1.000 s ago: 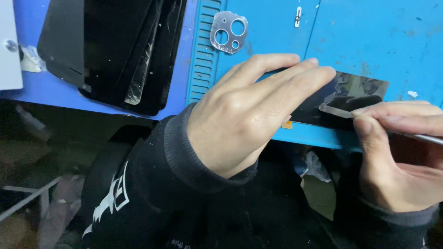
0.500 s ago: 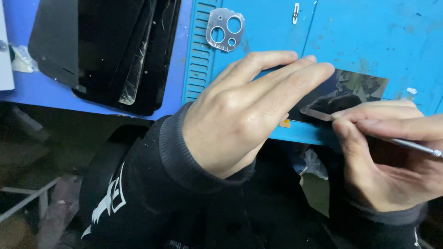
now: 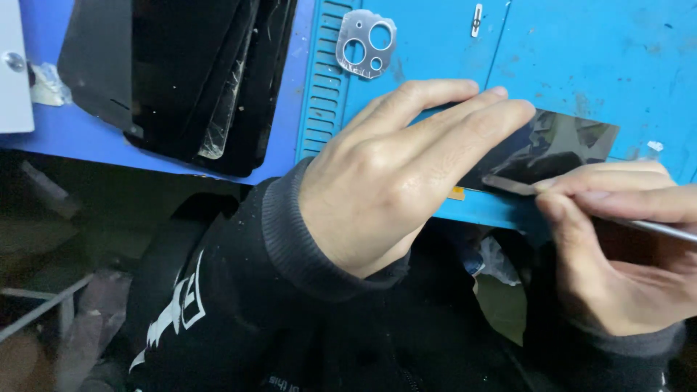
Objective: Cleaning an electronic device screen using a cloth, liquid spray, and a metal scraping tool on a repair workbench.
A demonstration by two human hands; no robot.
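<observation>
A small electronics repair workshop, seen from above at the front edge of a table (image 3: 87, 141). A blue ribbed work mat (image 3: 581, 58), scuffed and smudged, covers most of the surface. A stack of black phone screen panels (image 3: 181, 72) lies on the left, one with peeling clear film. A loose silver camera-lens frame (image 3: 367, 42) with three round holes and a tiny metal part (image 3: 476, 19) sit on the mat. A dark glossy panel (image 3: 559, 145) lies near the edge, with a thin metal prying tool (image 3: 512, 185) touching it. Below the table the space is dim and cluttered.
</observation>
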